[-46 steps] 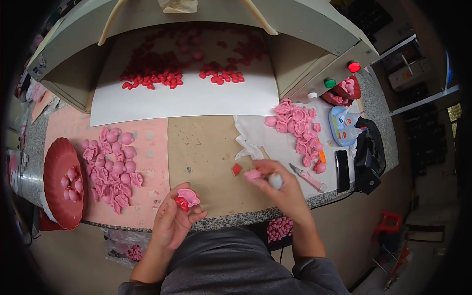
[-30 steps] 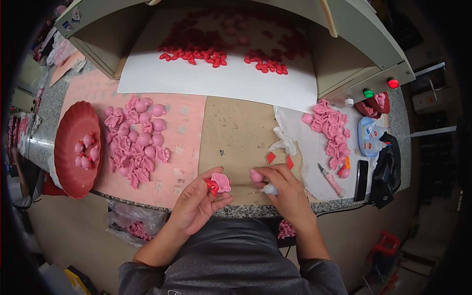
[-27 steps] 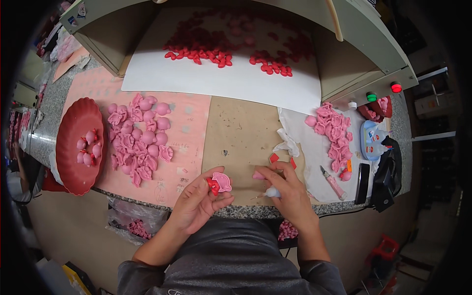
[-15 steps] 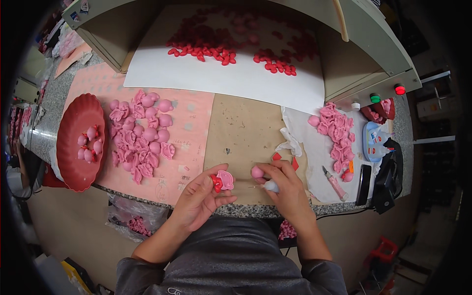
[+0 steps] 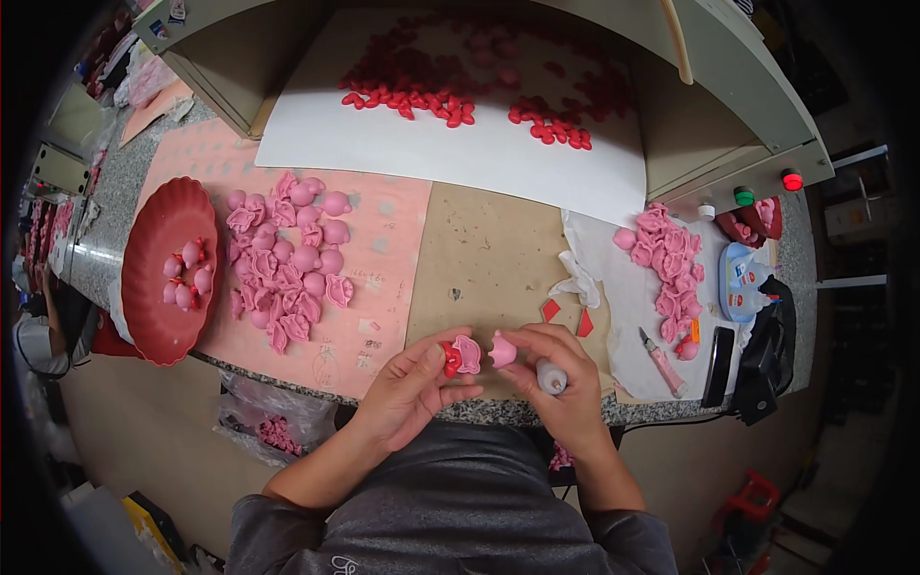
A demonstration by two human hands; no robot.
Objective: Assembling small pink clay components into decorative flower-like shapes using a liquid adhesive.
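My left hand pinches a red bow-shaped piece joined or pressed to a pink hollow shell piece, its open side showing. Just to the right, my right hand holds a pink cup-shaped piece between thumb and fingertips. A small whitish squeeze bottle is tucked in the same hand. A narrow gap separates the two pink pieces. At the left, a pile of pink shells and domes lies on pink paper; another pile of pink pieces is on white sheeting at the right.
A red scalloped dish with several pink-and-red pieces stands at the far left. Behind, an open-fronted cabinet shelters red bows. At right are a craft knife, a phone and a blue tray. Red scraps lie nearer.
My right hand has turned the pink piece so its scalloped edge shows and brought it nearer the left hand's shell. The squeeze bottle has tilted. The whole view has shifted slightly.
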